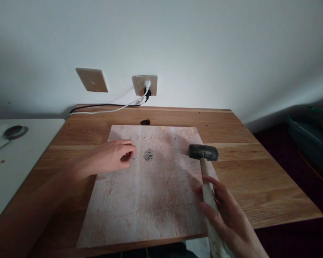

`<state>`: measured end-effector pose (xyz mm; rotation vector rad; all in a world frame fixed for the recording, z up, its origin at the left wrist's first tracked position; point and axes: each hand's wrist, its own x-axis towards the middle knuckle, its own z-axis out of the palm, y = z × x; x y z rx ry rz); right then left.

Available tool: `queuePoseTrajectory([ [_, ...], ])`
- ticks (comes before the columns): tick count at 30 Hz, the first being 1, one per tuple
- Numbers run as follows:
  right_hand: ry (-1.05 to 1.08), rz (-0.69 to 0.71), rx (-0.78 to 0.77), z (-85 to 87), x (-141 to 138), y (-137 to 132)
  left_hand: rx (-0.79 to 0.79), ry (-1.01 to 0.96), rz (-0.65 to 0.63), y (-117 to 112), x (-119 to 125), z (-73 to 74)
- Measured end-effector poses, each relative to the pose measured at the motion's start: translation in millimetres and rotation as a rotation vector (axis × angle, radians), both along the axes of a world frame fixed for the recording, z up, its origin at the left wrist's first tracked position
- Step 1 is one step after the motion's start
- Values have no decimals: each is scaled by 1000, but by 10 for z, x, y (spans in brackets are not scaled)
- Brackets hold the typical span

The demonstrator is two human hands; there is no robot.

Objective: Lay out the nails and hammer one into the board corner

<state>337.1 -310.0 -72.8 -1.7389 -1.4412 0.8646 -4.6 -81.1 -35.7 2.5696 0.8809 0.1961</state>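
Note:
My left hand (pixel 121 154) is closed in a pinch over the left part of a worn, whitish board (pixel 150 208). A thin metal nail (pixel 132 158) pokes out from its fingertips. Just right of these fingers a small fanned pile of nails (pixel 148 155) lies on the board. My right hand (pixel 223 208) is wrapped around the pale handle of a rubber mallet (pixel 204 152). Its black head is over the board's right edge. A row of small dark dots (pixel 151 137) runs across the far part of the board; I cannot tell whether they are holes or nails.
The board lies on a wooden desk (pixel 258 186) against a white wall. A wall socket (pixel 145 85) holds two plugs, whose white and black cables (pixel 104 108) trail left along the desk's back edge. At left stands a white surface (pixel 24 161) with a dark round object (pixel 15 132).

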Motion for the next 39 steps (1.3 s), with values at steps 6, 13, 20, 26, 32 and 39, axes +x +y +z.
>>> queuePoseTrajectory([
  [6, -210, -2, 28, 138, 44, 268, -41, 9, -20, 148, 56, 101],
  [13, -468, 106, 112, 219, 106, 463, -58, -150, -116, 433, 414, 123],
  [20, -477, 178, 47, 192, 82, 452, -160, -256, -245, 689, 955, -37],
  [26, -338, -1, -52, 232, 116, 505, -246, -280, -257, 878, 1355, -99],
  [32, -235, -164, -169, 249, 95, 539, -336, -393, -186, 936, 1527, -202],
  [39, -183, -237, -246, 219, 124, 484, -340, -504, -165, 912, 1476, -300],
])
